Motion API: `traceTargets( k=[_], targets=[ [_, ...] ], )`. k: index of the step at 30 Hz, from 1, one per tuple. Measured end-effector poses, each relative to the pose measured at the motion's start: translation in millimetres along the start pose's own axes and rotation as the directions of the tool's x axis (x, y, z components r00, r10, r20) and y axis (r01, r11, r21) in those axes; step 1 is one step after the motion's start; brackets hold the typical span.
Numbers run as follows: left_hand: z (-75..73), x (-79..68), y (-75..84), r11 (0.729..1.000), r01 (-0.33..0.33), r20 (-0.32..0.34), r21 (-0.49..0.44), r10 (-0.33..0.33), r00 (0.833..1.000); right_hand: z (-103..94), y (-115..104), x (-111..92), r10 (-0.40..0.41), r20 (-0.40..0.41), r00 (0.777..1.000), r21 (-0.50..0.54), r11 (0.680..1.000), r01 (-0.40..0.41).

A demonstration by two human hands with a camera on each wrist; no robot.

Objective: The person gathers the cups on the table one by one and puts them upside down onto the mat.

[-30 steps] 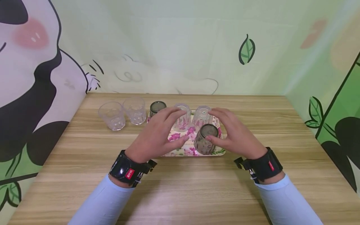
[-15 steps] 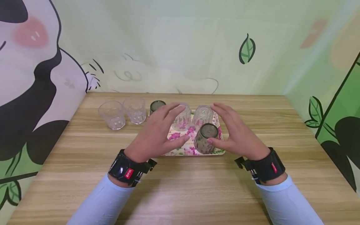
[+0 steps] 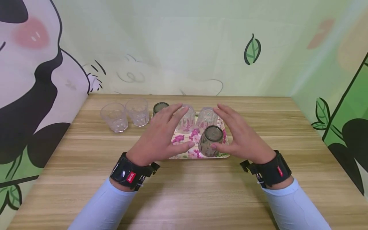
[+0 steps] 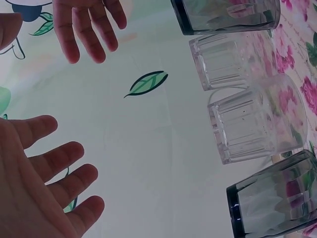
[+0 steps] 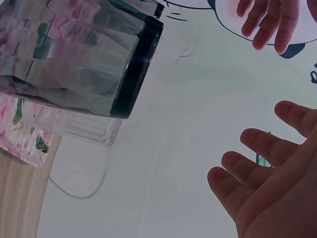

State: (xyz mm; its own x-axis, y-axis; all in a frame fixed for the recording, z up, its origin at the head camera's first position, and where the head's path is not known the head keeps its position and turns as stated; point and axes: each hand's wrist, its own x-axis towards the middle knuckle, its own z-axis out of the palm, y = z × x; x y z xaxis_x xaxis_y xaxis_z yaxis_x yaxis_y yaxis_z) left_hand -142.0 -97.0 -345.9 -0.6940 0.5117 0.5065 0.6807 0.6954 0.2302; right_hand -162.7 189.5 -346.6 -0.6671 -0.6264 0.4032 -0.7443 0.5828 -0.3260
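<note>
Both hands hover above a floral tray (image 3: 184,155), fingers spread and holding nothing. My left hand (image 3: 161,135) is over the tray's left part, in front of a dark grey glass (image 3: 161,107) that it partly hides. My right hand (image 3: 244,139) is at the tray's right side, its thumb overlapping another dark grey glass (image 3: 211,140) in the head view; the right wrist view shows that hand apart from the dark glass (image 5: 74,54). Two clear glasses (image 3: 187,119) (image 3: 207,118) stand upside down on the tray between the hands. The dark glasses are upside down too.
Left of the tray, two clear glasses (image 3: 115,118) (image 3: 138,111) stand upright on the wooden table (image 3: 195,195). A wall sheet (image 3: 184,48) printed with a panda and leaves rises behind the table. Black bands with small cameras circle both wrists.
Both hands have lifted slightly, their fingertips a little higher in the head view. The right hand shifted a touch to the right. None of the glasses moved.
</note>
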Motion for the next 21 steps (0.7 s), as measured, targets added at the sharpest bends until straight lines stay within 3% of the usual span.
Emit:
traceTargets(
  k=[10,21],
  targets=[
    [-1.5,-0.6,1.1,1.000,0.021,0.033,0.002,-0.021,0.999,1.9,0.1,0.0,0.008,0.017,1.000,0.001,1.000,-0.008],
    [-4.4,-1.4,-4.4,0.999,0.035,0.026,-0.039,-0.034,0.999,2.3,1.1,0.3,0.028,0.027,0.999,-0.008,1.000,-0.028]
  ],
)
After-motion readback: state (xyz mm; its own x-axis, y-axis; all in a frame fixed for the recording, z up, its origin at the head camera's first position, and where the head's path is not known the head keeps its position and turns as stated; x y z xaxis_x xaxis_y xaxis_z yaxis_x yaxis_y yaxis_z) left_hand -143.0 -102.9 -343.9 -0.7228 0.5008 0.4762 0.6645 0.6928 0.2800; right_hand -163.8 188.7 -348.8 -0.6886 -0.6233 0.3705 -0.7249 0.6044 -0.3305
